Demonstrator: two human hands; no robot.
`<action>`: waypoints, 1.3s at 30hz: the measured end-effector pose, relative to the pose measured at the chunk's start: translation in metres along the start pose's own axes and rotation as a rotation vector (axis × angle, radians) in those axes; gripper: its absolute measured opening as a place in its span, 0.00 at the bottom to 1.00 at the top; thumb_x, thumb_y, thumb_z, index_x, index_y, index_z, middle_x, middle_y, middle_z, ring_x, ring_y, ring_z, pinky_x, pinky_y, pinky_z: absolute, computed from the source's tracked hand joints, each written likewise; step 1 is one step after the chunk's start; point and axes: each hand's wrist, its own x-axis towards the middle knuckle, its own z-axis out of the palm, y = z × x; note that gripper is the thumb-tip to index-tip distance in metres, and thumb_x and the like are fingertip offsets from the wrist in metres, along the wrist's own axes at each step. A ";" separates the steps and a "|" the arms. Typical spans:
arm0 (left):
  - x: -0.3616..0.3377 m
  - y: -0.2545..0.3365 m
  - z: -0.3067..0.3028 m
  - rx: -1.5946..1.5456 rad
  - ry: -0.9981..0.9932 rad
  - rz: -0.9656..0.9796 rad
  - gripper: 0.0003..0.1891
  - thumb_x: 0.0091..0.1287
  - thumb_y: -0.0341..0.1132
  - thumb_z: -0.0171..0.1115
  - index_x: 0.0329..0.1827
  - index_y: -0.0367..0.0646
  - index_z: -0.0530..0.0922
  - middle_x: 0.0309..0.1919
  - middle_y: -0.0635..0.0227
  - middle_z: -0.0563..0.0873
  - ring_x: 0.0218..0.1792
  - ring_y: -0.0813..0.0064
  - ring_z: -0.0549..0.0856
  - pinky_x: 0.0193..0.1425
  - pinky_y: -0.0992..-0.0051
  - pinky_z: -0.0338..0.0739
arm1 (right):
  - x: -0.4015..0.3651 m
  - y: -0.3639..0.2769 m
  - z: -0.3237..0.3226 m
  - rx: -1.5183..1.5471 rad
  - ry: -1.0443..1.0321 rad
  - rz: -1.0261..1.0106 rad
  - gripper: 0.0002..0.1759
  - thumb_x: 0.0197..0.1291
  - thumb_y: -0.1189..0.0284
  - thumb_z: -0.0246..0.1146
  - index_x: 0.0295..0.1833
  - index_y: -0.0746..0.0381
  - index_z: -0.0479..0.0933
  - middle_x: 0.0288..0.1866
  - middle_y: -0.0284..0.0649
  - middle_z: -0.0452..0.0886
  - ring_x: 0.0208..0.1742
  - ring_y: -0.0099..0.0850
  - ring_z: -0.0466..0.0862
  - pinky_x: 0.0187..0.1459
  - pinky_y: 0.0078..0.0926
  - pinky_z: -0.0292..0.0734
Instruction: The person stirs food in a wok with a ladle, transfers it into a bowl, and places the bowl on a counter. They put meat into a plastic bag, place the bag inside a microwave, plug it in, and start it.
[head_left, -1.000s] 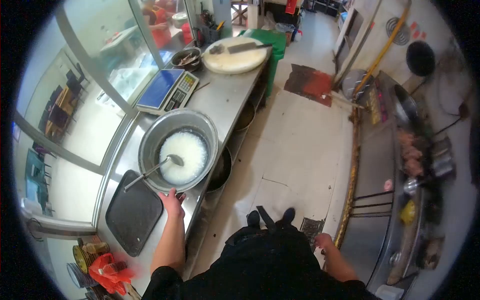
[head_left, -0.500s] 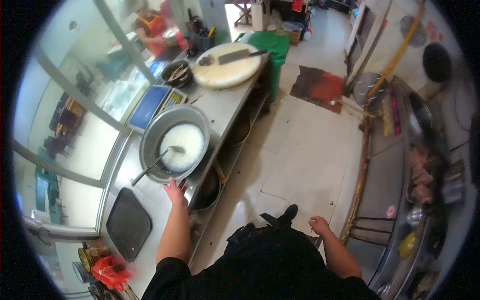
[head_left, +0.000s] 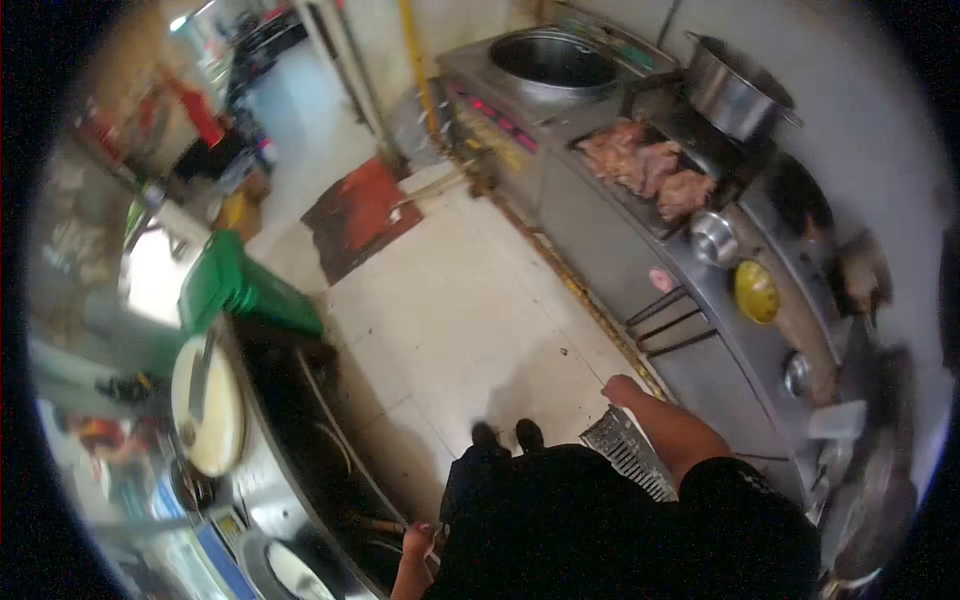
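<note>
My left hand (head_left: pixel 421 541) hangs low beside the counter edge. It is blurred, and how its fingers lie is hard to see. A metal basin (head_left: pixel 262 560) with white contents stands on the counter to its left, partly cut off by the view's dark border. My right hand (head_left: pixel 622 390) is held out over the floor with its fingers curled in, and nothing shows in it. A slotted metal grate (head_left: pixel 628 452) lies beneath my right forearm. The steel stove counter (head_left: pixel 600 215) runs along the right, apart from my right hand.
On the right counter are raw-looking meat pieces (head_left: pixel 650 170), a tall pot (head_left: pixel 738 90), a small metal bowl (head_left: pixel 713 238) and a yellow strainer (head_left: pixel 757 292). A cutting board (head_left: pixel 222 430) bearing a cleaver lies left. Beyond are a green bin (head_left: pixel 245 290) and a red mat (head_left: pixel 365 215).
My view has swung right, toward the stove side. My left hand has come away from the basin's rim and now hangs lower. The basin has shifted to the lower left of view.
</note>
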 end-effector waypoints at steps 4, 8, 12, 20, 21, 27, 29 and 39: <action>0.109 -0.079 -0.007 -0.595 -0.230 -0.186 0.14 0.58 0.41 0.61 0.43 0.44 0.78 0.46 0.62 0.82 0.48 0.58 0.80 0.52 0.61 0.76 | 0.004 -0.027 -0.013 0.381 0.116 0.074 0.18 0.53 0.57 0.56 0.34 0.61 0.78 0.34 0.47 0.80 0.40 0.48 0.80 0.42 0.45 0.76; 0.234 -0.100 -0.095 -0.421 -0.215 0.033 0.17 0.56 0.44 0.63 0.44 0.45 0.78 0.45 0.63 0.83 0.46 0.61 0.81 0.48 0.62 0.78 | -0.010 -0.057 -0.029 0.616 0.061 0.372 0.15 0.55 0.59 0.55 0.35 0.58 0.79 0.40 0.43 0.80 0.44 0.42 0.80 0.43 0.44 0.76; 0.367 -0.069 -0.190 0.637 -0.010 0.449 0.14 0.53 0.44 0.63 0.38 0.46 0.80 0.39 0.61 0.83 0.43 0.61 0.82 0.46 0.63 0.78 | -0.003 -0.052 0.059 0.484 0.340 0.366 0.08 0.54 0.67 0.56 0.35 0.55 0.79 0.40 0.38 0.80 0.44 0.39 0.80 0.41 0.41 0.77; 0.528 0.083 -0.279 0.029 -0.004 0.566 0.12 0.54 0.41 0.62 0.35 0.43 0.80 0.36 0.61 0.83 0.41 0.64 0.82 0.44 0.66 0.78 | -0.043 -0.067 0.005 0.399 0.287 0.585 0.07 0.48 0.66 0.57 0.28 0.57 0.77 0.28 0.40 0.77 0.36 0.38 0.80 0.35 0.42 0.77; 0.518 0.122 -0.280 0.036 -0.012 0.575 0.12 0.54 0.41 0.62 0.35 0.43 0.80 0.36 0.61 0.83 0.41 0.64 0.82 0.44 0.66 0.78 | -0.047 -0.064 0.006 0.322 0.331 0.550 0.08 0.49 0.66 0.57 0.26 0.57 0.77 0.25 0.41 0.77 0.35 0.39 0.80 0.33 0.44 0.77; 0.482 0.236 -0.233 0.607 -0.033 0.878 0.13 0.66 0.39 0.50 0.32 0.43 0.82 0.35 0.59 0.84 0.44 0.61 0.81 0.49 0.64 0.76 | -0.056 -0.008 0.043 0.589 0.533 0.536 0.09 0.49 0.65 0.56 0.24 0.56 0.76 0.26 0.37 0.79 0.34 0.40 0.81 0.32 0.43 0.77; 0.457 0.262 -0.228 0.540 -0.178 0.773 0.15 0.65 0.43 0.53 0.35 0.40 0.82 0.39 0.56 0.84 0.46 0.57 0.81 0.53 0.62 0.75 | -0.055 0.021 0.064 0.628 0.426 0.575 0.08 0.48 0.65 0.57 0.24 0.56 0.76 0.27 0.37 0.79 0.35 0.41 0.81 0.33 0.42 0.78; 0.462 0.336 -0.228 0.186 -0.297 0.210 0.17 0.62 0.46 0.56 0.39 0.40 0.81 0.42 0.52 0.83 0.47 0.54 0.80 0.53 0.61 0.75 | -0.083 0.169 0.050 1.296 0.490 0.894 0.11 0.54 0.63 0.66 0.34 0.61 0.78 0.23 0.40 0.80 0.24 0.29 0.81 0.26 0.30 0.79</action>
